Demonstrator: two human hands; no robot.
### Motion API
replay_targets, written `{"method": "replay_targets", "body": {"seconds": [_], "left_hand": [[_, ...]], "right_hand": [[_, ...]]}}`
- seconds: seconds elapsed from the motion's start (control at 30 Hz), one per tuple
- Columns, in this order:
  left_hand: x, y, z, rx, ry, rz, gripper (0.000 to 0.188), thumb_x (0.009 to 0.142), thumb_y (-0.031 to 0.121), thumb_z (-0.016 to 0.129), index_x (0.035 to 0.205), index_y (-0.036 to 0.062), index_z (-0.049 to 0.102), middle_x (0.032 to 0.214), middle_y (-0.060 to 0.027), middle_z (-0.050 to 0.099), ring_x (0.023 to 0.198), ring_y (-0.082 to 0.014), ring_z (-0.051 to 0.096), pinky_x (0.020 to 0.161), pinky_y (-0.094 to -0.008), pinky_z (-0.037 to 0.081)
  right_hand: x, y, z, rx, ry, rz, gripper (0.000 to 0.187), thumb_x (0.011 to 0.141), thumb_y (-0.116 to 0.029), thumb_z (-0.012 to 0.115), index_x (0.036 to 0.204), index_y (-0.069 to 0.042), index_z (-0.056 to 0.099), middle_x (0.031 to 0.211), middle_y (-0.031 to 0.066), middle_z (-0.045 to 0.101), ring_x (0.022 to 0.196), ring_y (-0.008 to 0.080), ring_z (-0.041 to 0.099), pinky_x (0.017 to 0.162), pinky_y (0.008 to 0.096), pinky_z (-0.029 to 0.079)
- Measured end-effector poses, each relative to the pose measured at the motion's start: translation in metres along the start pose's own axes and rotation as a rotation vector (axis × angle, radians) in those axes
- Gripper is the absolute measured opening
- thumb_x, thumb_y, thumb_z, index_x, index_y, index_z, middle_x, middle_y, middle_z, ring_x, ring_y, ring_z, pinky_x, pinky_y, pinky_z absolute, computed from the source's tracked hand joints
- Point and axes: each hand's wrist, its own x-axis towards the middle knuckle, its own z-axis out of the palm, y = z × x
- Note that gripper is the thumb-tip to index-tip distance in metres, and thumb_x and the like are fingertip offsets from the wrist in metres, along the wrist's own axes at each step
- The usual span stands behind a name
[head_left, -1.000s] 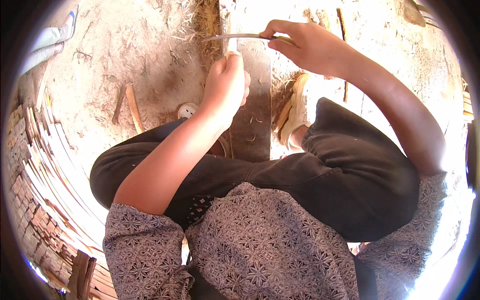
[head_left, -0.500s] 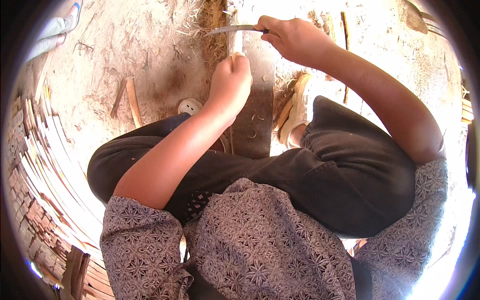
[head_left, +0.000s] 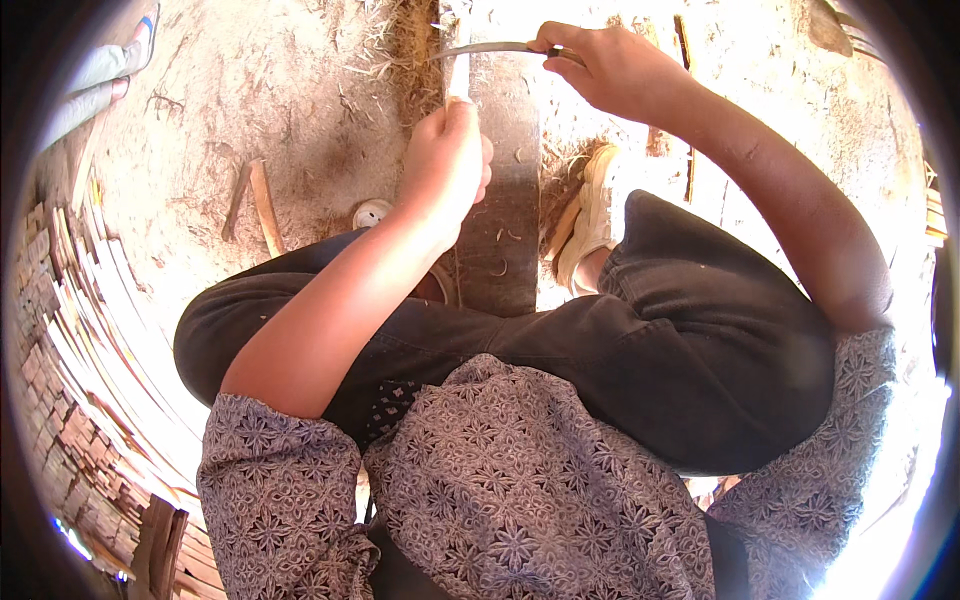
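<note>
The left hand (head_left: pixel 447 150) wraps its fingers round the stick (head_left: pixel 459 78), thumb on top, above the plank's (head_left: pixel 500 240) left edge; the right hand (head_left: pixel 615 68) pinches the knife (head_left: pixel 490 47) by its handle; the knife crosses the stick, contact unclear; shavings (head_left: pixel 415 75) lie left of the plank.

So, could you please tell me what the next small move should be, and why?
Probably the right hand should push the curved-bladed knife along the pale wooden strip, away from the left hand: the knife crosses the strip just beyond the left hand's grip, and shavings lie left of the plank. Whether knife and strip touch is unclear.
</note>
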Motion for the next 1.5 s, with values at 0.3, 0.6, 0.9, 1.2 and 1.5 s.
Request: {"method": "replay_targets", "body": {"seconds": [0.3,0.6,0.9,1.2,1.5], "left_hand": [[-0.005,0.012,0.002,-0.017,-0.05,-0.015,0.018,0.101,0.027,0.044,0.09,0.0125,0.045,0.064,0.0048,0.04,0.049,-0.0052,0.035,0.044,-0.0239,0.027],[0.004,0.007,-0.016,0.18,-0.089,0.08,0.019,0.105,0.026,0.046,0.097,0.0092,0.047,0.069,0.005,0.042,0.049,-0.0037,0.035,0.044,-0.024,0.027],[0.012,-0.009,-0.007,0.342,-0.036,0.143,0.021,0.106,0.026,0.042,0.093,0.0107,0.042,0.07,0.005,0.043,0.052,-0.0033,0.035,0.046,-0.0244,0.029],[0.004,0.001,-0.008,0.232,-0.086,0.118,0.02,0.107,0.026,0.043,0.094,0.011,0.042,0.071,0.0057,0.042,0.052,-0.0035,0.034,0.046,-0.024,0.028],[0.012,-0.01,-0.008,0.368,-0.031,0.167,0.019,0.107,0.025,0.043,0.096,0.0098,0.043,0.071,0.0041,0.044,0.054,-0.0038,0.037,0.047,-0.0241,0.031]], "right_hand": [[0.049,-0.007,-0.009,0.043,-0.158,0.117,0.034,0.1,-0.034,0.056,0.122,-0.009,0.06,0.09,0.0222,0.071,0.088,0.0403,0.071,0.077,0.0532,0.055],[-0.037,-0.024,-0.021,0.182,-0.072,0.077,0.03,0.106,-0.029,0.054,0.127,-0.01,0.063,0.082,0.0158,0.071,0.069,0.0257,0.069,0.071,0.0418,0.052],[0.025,-0.003,0.003,-0.007,0.009,-0.009,0.028,0.104,-0.028,0.056,0.126,-0.013,0.064,0.085,0.0169,0.072,0.071,0.0321,0.07,0.071,0.0441,0.054],[0.026,-0.024,-0.016,0.034,-0.119,0.126,0.029,0.104,-0.032,0.055,0.126,-0.014,0.062,0.083,0.0147,0.07,0.075,0.028,0.07,0.071,0.0445,0.054],[-0.016,0.003,0.0,0.025,0.032,0.026,0.033,0.106,-0.034,0.054,0.128,-0.012,0.062,0.07,0.0129,0.066,0.064,0.0228,0.068,0.067,0.0415,0.054]]}}
